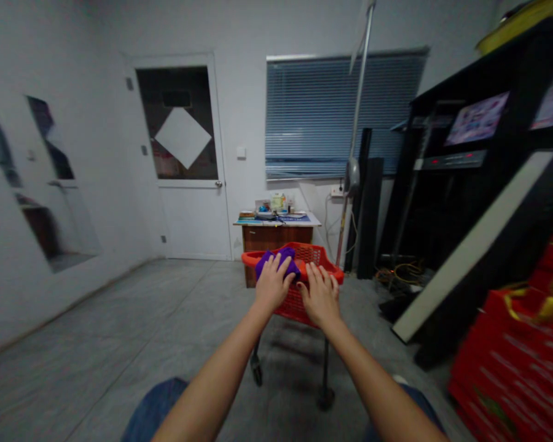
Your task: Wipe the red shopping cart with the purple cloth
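Observation:
A small red shopping cart (295, 305) with a basket of open mesh stands on the floor in front of me. Over its near left rim lies a bunched purple cloth (263, 265). My left hand (273, 285) presses down on this cloth, its fingers curved over it. Just to the right, my right hand (321, 293) rests on the cart's red rim with its fingers spread and the thumb apart. The cart's wheels show below, the right one (325, 398) somewhat blurred. What my left palm covers is hidden.
Behind the cart stands a brown desk (279, 234) with several small items on top. A white door (191, 221) is at back left. To the right lean a long pale board (474, 245) and dark panels. Red printed bags (511, 362) sit at lower right.

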A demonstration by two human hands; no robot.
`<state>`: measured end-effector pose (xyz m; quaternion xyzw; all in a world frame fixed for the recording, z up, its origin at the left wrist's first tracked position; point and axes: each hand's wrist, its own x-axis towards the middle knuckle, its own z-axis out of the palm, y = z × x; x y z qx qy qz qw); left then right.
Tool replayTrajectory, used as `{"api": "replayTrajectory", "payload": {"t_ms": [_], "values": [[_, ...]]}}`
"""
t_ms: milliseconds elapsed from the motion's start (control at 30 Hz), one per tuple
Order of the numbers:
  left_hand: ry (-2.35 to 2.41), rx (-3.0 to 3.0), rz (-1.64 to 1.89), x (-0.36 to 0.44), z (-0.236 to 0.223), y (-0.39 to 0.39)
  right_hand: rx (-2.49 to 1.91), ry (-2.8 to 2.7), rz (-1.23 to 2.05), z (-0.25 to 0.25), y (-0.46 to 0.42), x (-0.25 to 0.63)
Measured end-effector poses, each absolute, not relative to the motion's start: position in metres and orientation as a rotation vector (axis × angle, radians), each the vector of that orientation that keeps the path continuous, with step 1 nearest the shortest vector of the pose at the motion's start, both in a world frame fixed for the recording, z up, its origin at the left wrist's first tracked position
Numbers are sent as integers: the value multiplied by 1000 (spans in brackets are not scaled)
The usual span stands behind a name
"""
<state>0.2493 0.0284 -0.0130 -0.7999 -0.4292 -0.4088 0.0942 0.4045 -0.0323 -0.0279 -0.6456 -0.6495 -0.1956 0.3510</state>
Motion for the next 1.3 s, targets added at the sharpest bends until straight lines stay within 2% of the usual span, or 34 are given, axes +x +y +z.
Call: {"api": "replayTrajectory", "payload": {"t_ms": [267,567,667,867,1133,1300], "values": [[-1529,-2266,-1326,199,-6,75,-1612,-1646,-595,-37,-32,429],[-1220,-2451,-1194,250,-8,34,-1531,-1702,-544,-41,-32,402],[-1247,-2461,-1205,240,0,44,-1489,-1664,-547,-49,-32,410],[-1445,-2330,-1441,219,4,67,-1417,-1676,-440,-60,-28,422],[-1223,-2499,-1342,252,-13,18,-1344,-1708,-423,-62,-26,401],[-1240,-2493,-1361,228,-2,41,-1321,-1773,-434,-67,-36,401]]}}
